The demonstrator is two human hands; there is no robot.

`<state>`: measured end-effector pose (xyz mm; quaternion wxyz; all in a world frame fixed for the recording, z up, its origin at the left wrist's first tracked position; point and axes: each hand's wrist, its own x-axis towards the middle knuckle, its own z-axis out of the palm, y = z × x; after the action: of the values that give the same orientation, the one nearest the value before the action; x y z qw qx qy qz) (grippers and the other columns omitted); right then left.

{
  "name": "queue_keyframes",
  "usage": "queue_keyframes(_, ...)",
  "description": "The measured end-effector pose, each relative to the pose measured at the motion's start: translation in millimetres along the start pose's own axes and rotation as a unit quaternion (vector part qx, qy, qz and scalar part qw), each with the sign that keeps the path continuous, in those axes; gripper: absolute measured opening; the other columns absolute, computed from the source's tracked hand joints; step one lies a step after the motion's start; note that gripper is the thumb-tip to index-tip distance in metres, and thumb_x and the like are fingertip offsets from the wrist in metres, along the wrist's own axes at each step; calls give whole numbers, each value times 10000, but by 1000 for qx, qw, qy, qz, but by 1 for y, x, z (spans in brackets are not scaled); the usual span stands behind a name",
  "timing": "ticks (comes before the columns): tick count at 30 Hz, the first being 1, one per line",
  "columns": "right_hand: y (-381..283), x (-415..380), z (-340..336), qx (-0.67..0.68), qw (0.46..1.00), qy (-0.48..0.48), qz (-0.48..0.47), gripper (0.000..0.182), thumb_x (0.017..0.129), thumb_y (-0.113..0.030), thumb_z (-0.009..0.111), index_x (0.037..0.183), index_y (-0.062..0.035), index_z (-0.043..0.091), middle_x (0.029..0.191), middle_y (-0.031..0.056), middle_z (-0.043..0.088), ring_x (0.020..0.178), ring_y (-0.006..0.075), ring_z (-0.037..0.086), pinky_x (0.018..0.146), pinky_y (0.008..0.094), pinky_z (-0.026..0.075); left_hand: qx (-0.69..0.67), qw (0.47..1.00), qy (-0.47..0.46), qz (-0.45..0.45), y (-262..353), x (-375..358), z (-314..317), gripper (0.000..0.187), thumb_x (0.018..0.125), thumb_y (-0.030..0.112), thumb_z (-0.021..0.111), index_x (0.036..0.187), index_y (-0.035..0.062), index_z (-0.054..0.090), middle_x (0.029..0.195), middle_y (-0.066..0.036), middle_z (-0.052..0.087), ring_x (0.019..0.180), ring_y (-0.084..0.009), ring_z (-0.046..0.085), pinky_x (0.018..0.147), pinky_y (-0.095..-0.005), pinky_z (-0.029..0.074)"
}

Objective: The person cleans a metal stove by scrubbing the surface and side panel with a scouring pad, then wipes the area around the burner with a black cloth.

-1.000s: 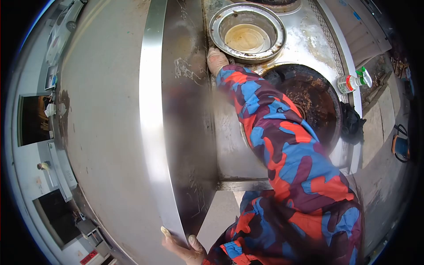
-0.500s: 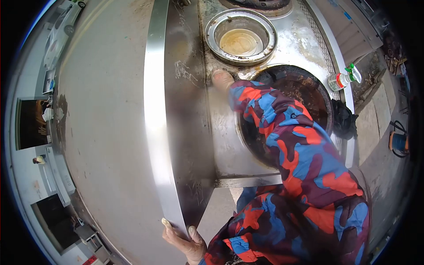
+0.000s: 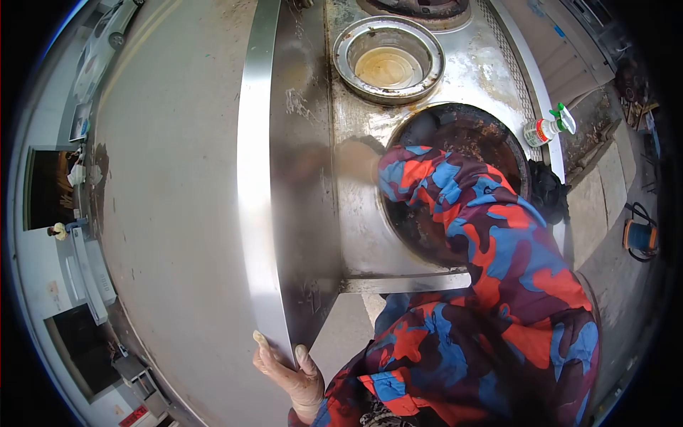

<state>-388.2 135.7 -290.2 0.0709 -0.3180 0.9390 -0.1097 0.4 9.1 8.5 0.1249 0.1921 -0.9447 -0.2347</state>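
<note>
A stainless steel stove (image 3: 363, 242) stands in front of me, its top stained brown. My left hand (image 3: 290, 371) is wrapped round the near corner of the upright metal side panel (image 3: 306, 213), fingers outside and thumb inside. Reaching across the stove, my right hand (image 3: 358, 161) is low against the stove top beside that panel. It is smeared by motion, and its fingers and anything in them cannot be made out. Behind it a round metal pot (image 3: 388, 67) with a wide rim is set in the stove, with yellowish liquid inside. A dark, crusted wok (image 3: 491, 146) lies partly under my right sleeve.
A spray bottle (image 3: 544, 131) with a green and white trigger stands at the stove's right edge, near a crumpled black plastic bag (image 3: 546, 192). Another burner (image 3: 423, 7) is at the back. Far left are a person (image 3: 62, 229) and a parked car (image 3: 107, 39).
My right hand has moved nearer to me along the side panel and is now blurred. My left hand keeps its hold on the panel's corner. The view has shifted slightly.
</note>
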Motion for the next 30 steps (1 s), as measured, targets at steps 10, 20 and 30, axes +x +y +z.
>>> queue_keyframes(10, 73, 133, 0, 102, 955, 174, 219, 251, 852, -124, 499, 937, -4, 702, 967, 239, 679, 912, 372, 676, 783, 452, 545, 30, 999, 7, 18, 10, 13, 4, 652, 978, 269, 551, 1449, -64, 247, 1116, -146, 392, 959, -229, 394, 845, -335, 381)
queue_keyframes(20, 2, 10, 23, 17, 999, -40, -24, 197, 745, -48, 643, 922, -20, 724, 999, 193, 692, 953, 339, 677, 820, 412, 547, 15, 999, 11, 32, 4, 5, 0, 638, 975, 242, 557, 1457, -43, 249, 1171, -156, 393, 1001, -246, 413, 858, -337, 383)
queue_keyframes(30, 62, 112, -1, 203, 931, 139, 270, 261, 848, -133, 496, 931, 3, 702, 989, 257, 669, 960, 378, 661, 843, 431, 528, 91, 994, 20, 58, 3, 1, 3, 635, 978, 251, 554, 1442, -51, 244, 1299, -196, 430, 1015, -261, 417, 883, -352, 374)
